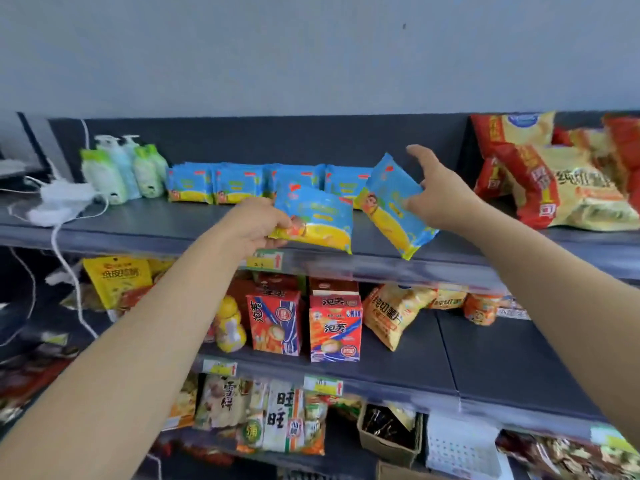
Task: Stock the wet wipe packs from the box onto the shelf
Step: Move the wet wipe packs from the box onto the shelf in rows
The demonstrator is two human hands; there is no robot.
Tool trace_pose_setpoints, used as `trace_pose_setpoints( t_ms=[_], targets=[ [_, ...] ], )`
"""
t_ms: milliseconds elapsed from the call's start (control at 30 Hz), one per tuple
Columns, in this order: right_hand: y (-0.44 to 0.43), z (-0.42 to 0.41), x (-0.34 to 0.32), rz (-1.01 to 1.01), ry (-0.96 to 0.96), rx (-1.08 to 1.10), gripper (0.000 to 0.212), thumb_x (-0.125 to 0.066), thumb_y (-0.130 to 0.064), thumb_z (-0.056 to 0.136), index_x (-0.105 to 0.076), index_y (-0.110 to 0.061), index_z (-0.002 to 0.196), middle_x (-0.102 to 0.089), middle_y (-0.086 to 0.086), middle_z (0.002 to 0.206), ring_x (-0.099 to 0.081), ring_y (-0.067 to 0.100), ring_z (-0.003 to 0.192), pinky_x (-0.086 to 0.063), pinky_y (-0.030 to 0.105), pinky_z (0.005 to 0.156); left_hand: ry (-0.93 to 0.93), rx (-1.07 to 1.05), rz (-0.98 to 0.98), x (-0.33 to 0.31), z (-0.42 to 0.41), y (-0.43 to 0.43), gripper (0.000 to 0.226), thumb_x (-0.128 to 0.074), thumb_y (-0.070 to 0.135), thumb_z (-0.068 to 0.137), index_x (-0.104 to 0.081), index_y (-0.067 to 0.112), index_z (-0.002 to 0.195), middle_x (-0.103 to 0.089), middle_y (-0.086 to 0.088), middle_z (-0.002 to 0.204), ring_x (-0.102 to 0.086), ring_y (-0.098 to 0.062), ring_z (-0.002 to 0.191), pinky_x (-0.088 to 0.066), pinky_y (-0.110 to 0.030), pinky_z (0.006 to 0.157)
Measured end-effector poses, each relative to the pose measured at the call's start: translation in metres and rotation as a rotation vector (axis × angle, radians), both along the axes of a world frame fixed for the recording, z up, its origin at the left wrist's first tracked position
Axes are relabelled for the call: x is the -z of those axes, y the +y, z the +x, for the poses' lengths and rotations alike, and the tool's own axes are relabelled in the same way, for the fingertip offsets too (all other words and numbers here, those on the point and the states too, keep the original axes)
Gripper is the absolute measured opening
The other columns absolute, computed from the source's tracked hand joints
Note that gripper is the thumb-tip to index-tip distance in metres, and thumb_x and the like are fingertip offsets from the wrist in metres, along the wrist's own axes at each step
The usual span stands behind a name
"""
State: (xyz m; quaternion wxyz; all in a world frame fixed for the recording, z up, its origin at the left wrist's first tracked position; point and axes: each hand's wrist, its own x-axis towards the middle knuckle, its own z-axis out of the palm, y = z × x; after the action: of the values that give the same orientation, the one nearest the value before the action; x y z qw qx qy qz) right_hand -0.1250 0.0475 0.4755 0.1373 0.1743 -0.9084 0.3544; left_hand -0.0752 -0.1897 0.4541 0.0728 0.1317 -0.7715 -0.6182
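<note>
a row of packs (239,183) already lines the back of the top shelf (156,223). my left grip (258,225) pinches another pack (317,220) by its corner above the shelf front; my right grip (440,195) pinches a tilted pack (391,202) beside it. neither is placed yet, and i can't see the box.

The red carton (335,327) at centre frame reads "泡芙" and "NBA"; the carton to its left (273,320) bears "泡芙". The yellow crisp bag (389,315) right of them says "纯切薯片". A white snack pack (282,415) at lower centre shows "旺旺". Print on the wet wipe pack (317,220) is too blurred
</note>
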Motion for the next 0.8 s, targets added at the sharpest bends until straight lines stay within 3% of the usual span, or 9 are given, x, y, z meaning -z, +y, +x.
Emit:
trace_pose_setpoints(
  t_ms=[67, 133, 233, 400, 600, 733, 800],
  targets=[
    [-0.016, -0.022, -0.003, 0.053, 0.004, 0.059, 0.064, -0.051, -0.003, 0.084, -0.027, -0.016, 0.142, -0.052, 0.005, 0.089, -0.055, 0.028, 0.083, -0.047, 0.034, 0.073, 0.039, -0.031, 0.224, -0.002, -0.02, -0.022, 0.028, -0.044, -0.012, 0.089, -0.04, 0.012, 0.103, -0.06, -0.006, 0.072, -0.057, -0.013, 0.066, -0.05, -0.03, 0.062],
    [-0.031, -0.043, -0.005, 0.092, -0.003, 0.1, 0.049, -0.052, -0.005, 0.085, -0.038, -0.01, 0.132, -0.055, 0.01, 0.104, -0.056, 0.03, 0.091, -0.052, 0.038, 0.081, 0.026, -0.026, 0.417, 0.0, -0.042, -0.042, 0.025, -0.043, -0.014, 0.088, -0.043, 0.008, 0.101, -0.058, -0.009, 0.081, -0.058, -0.016, 0.07, -0.055, -0.029, 0.056],
    [-0.053, -0.074, -0.005, 0.165, 0.021, 0.148, 0.033, -0.049, -0.004, 0.084, -0.048, -0.01, 0.117, -0.06, 0.012, 0.11, -0.059, 0.032, 0.092, -0.053, 0.042, 0.081, -0.024, -0.035, 0.482, 0.005, -0.081, -0.067, 0.021, -0.044, -0.016, 0.086, -0.049, 0.004, 0.091, -0.059, -0.011, 0.087, -0.06, -0.019, 0.075, -0.059, -0.029, 0.054],
    [-0.089, -0.125, 0.001, 0.244, 0.048, 0.191, 0.03, -0.047, -0.002, 0.083, -0.047, -0.011, 0.112, -0.06, 0.011, 0.107, -0.052, 0.029, 0.084, -0.044, 0.038, 0.078, -0.029, -0.154, 0.412, 0.011, -0.147, -0.091, 0.026, -0.035, -0.018, 0.083, -0.045, 0.007, 0.083, -0.048, -0.008, 0.09, -0.052, -0.017, 0.074, -0.05, -0.031, 0.068],
    [-0.117, -0.173, 0.015, 0.364, -0.006, 0.196, 0.034, -0.044, 0.0, 0.085, -0.046, -0.015, 0.116, -0.058, 0.009, 0.101, -0.049, 0.031, 0.087, -0.033, 0.036, 0.087, -0.078, -0.132, 0.273, 0.02, -0.207, -0.112, 0.049, -0.035, -0.016, 0.084, -0.052, 0.014, 0.119, -0.048, 0.0, 0.085, -0.05, -0.013, 0.072, -0.045, -0.025, 0.067],
    [-0.125, -0.193, 0.024, 0.403, -0.031, 0.209, 0.037, -0.043, 0.0, 0.086, -0.047, -0.016, 0.119, -0.062, 0.011, 0.112, -0.053, 0.03, 0.093, -0.03, 0.037, 0.094, -0.102, -0.128, 0.131, 0.026, -0.23, -0.122, 0.047, -0.045, -0.016, 0.084, -0.048, 0.006, 0.126, -0.053, -0.001, 0.108, -0.052, -0.018, 0.095, -0.043, -0.023, 0.068],
    [-0.127, -0.199, 0.027, 0.398, -0.018, 0.234, 0.039, -0.042, 0.002, 0.085, -0.048, -0.016, 0.119, -0.062, 0.011, 0.113, -0.055, 0.032, 0.1, -0.03, 0.038, 0.098, -0.106, -0.129, 0.02, 0.031, -0.238, -0.127, 0.047, -0.056, -0.013, 0.079, -0.049, 0.003, 0.122, -0.056, -0.003, 0.122, -0.054, -0.022, 0.109, -0.049, -0.031, 0.086]
  ],
)
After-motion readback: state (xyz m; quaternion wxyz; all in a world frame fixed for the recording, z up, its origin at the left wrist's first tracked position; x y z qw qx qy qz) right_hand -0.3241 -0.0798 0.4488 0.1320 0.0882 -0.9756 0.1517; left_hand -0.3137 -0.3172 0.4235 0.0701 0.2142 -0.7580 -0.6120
